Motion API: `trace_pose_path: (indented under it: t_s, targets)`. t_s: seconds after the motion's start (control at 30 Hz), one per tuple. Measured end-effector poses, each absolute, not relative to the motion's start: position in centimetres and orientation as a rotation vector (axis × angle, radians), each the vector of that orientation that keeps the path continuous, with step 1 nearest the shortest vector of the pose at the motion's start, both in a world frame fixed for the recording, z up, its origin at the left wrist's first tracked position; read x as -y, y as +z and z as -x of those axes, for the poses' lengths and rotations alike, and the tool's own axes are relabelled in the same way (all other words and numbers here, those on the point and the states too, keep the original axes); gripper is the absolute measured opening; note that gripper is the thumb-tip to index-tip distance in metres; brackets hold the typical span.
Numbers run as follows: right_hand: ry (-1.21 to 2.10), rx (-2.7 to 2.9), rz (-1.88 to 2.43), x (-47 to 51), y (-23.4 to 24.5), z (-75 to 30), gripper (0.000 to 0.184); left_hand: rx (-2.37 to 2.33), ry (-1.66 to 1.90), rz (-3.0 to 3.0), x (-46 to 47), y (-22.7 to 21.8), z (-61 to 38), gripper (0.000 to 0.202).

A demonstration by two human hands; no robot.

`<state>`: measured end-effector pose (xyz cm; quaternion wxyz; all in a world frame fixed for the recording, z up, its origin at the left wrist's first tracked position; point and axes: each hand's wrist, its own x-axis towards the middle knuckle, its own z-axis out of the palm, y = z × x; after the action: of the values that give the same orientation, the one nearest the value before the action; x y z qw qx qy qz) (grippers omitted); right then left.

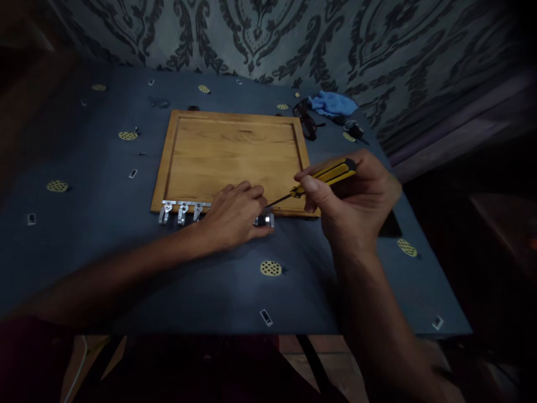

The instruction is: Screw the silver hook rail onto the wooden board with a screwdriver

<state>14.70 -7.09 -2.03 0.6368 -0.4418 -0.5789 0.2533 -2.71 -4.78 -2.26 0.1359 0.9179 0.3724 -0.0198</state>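
A framed wooden board [235, 151] lies flat on the table. Along its near edge runs a metal hook rail [183, 210] with several silver hooks hanging over the side. My left hand [235, 215] grips the right part of the rail, fingers on top and thumb below, covering the middle hooks. In my right hand [356, 196] is a yellow and black screwdriver [329, 174], held at a slant. Its shaft points down and left to the rail's right end, beside my left fingertips. Whether the tip sits in a screw is too small to tell.
The table [168, 296] has a dark blue cover printed with pineapples. Small screws [142, 153] lie left of the board. At the back right are a blue cloth [333, 104], dark sunglasses [309, 124] and a small dark object [354, 130]. A patterned wall [268, 39] stands behind.
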Motion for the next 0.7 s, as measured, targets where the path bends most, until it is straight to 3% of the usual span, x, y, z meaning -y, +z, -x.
trace_pose_path:
  t_s: [0.7]
  targets:
    - [0.521,1.367,1.062,6.96,-2.42,-14.76,0.026,-1.075,-0.023,-2.661,4.85,-2.31,2.72,0.043]
